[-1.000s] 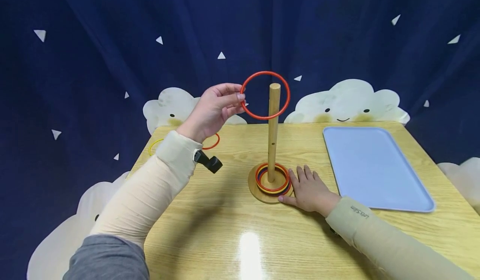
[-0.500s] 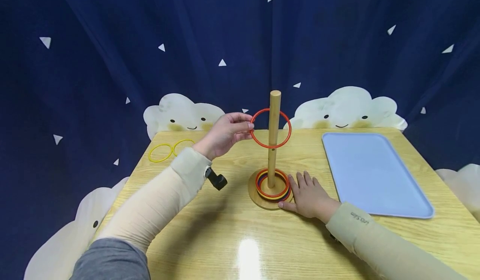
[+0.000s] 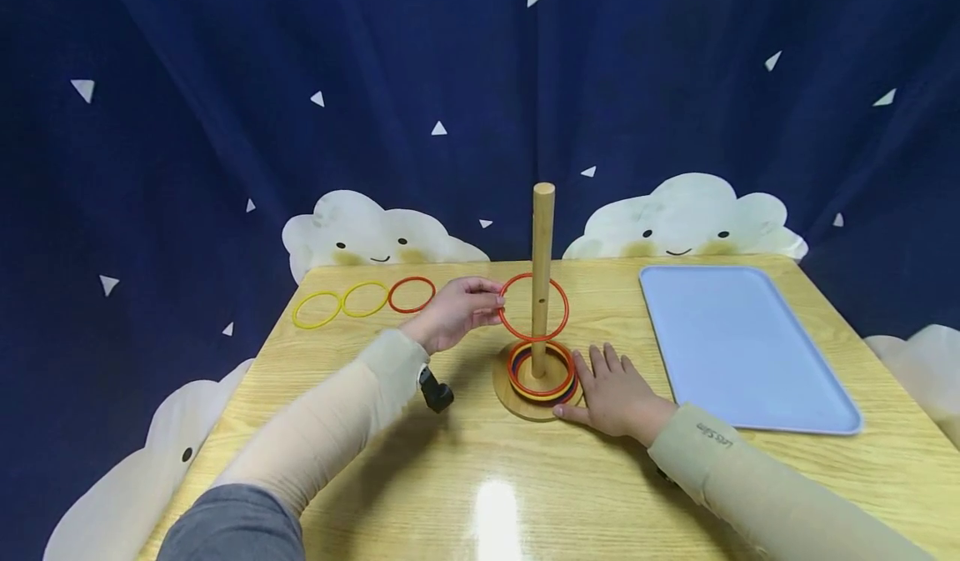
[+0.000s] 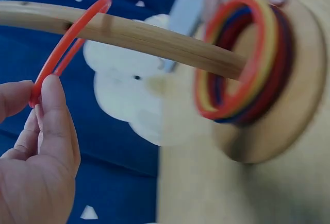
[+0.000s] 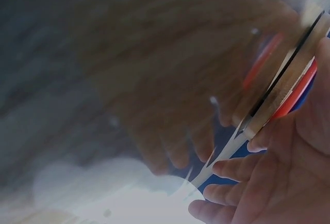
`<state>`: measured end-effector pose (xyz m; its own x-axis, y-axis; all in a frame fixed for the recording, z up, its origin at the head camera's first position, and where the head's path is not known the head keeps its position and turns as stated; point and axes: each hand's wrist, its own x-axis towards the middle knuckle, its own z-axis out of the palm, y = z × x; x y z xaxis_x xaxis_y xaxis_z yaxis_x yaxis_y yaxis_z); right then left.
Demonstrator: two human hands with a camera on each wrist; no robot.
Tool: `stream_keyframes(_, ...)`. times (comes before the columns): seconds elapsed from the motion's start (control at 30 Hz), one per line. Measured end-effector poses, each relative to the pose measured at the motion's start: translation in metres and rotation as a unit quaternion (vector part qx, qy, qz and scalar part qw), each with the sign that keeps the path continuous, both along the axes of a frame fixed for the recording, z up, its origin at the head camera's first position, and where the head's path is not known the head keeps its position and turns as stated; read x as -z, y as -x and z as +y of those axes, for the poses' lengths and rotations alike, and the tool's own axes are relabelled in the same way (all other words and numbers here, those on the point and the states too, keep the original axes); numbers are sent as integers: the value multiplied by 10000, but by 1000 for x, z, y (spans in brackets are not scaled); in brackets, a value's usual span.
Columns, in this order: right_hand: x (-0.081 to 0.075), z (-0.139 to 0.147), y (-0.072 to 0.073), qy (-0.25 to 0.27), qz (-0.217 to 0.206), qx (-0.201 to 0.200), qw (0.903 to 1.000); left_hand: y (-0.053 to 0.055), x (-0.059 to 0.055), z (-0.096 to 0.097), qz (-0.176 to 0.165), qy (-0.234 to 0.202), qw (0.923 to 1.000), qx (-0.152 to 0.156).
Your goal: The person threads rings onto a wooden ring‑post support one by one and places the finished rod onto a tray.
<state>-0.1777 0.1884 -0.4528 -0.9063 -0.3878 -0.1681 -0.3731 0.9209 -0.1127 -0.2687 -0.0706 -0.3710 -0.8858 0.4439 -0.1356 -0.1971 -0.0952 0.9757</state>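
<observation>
Thumb and fingers of my left hand (image 3: 459, 313) pinch a thin red ring (image 3: 567, 307) at its left edge. In the head view, the tall wooden post (image 3: 543, 236) passes through this ring, partway down. The left wrist view also shows the ring (image 4: 67, 39) around the post, tilted. Red, yellow and blue rings (image 4: 267, 54) lie stacked round the post's foot on a round wooden base (image 3: 502, 384). My right hand (image 3: 618, 398) rests beside that base with straight fingers, its thumb and index finger at the rim. In the right wrist view, its palm (image 5: 289, 167) faces the base edge.
Left of the post, two yellow rings (image 3: 315, 328) and another red ring (image 3: 411, 312) lie flat in a row on the wooden table (image 3: 420, 494). A pale blue tray (image 3: 750, 344) lies to the right. Behind the table hangs a dark blue curtain (image 3: 360, 61).
My left hand has come down with the red ring, from the post's top to lower along it, so the post now passes through the ring. My right hand stays put.
</observation>
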Motion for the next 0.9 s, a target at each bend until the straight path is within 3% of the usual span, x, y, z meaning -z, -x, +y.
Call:
stream_keyframes(0.2,7,2,2,1,41,-20,10000,-4,34,-1,-171,195,9996,115)
stream_keyframes(0.37,13,4,5,-54,104,21,9999,-7,52,0,-420,399,9981,215)
stream_keyframes(0.5,16,4,6,-41,113,4,9999,-8,57,1,-488,581,9969,218)
stream_keyframes(0.63,8,1,4,-69,-3,26,10000,-8,59,4,-490,838,9951,210)
stream_keyframes(0.9,0,-3,0,-159,1,31,9999,-11,63,9,-257,1653,9854,305)
